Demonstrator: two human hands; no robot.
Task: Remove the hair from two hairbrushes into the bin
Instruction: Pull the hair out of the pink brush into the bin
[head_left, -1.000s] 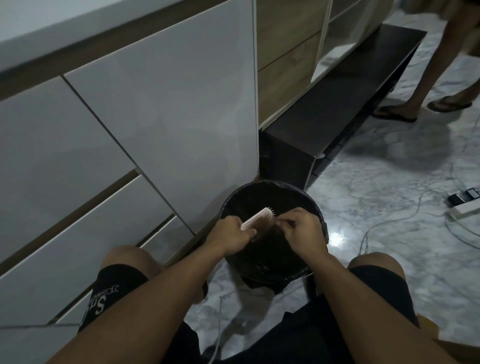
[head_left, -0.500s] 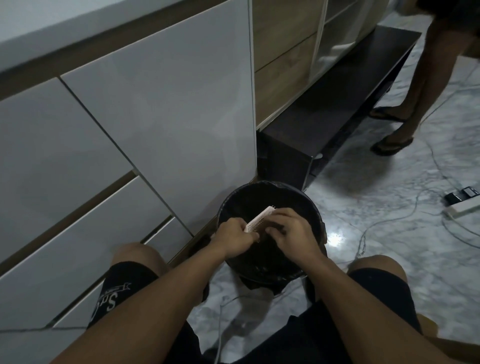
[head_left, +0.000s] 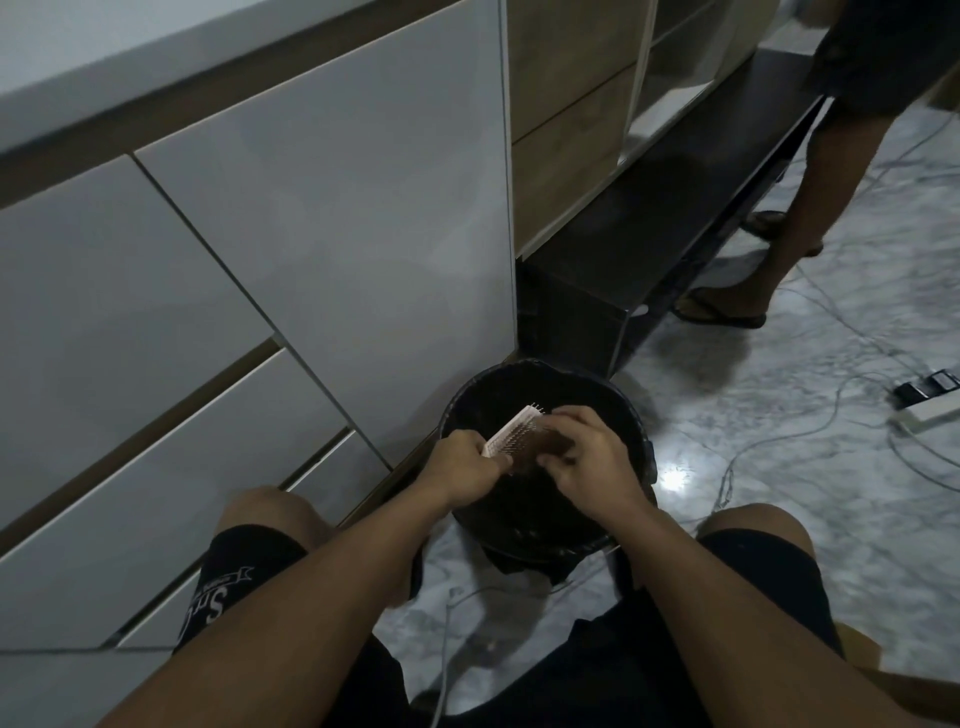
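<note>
A pale pink hairbrush (head_left: 511, 432) is held over the round black bin (head_left: 470, 400) on the floor between my knees. My left hand (head_left: 465, 470) grips its handle end, bristles facing right. My right hand (head_left: 587, 457) is pinched on a brown clump of hair (head_left: 540, 448) lying on the bristles. Only one hairbrush is in view. The bin's inside is dark and its contents cannot be made out.
White cabinet fronts (head_left: 260, 260) rise to the left. A low black bench (head_left: 675, 208) runs behind the bin. Another person's legs in sandals (head_left: 748, 270) stand at the right. A power strip (head_left: 930, 400) and cables (head_left: 727, 467) lie on the marble floor.
My right hand has shifted along the bristles and now has a brown clump of hair gathered under its fingers. The other person has stepped closer to the bench.
</note>
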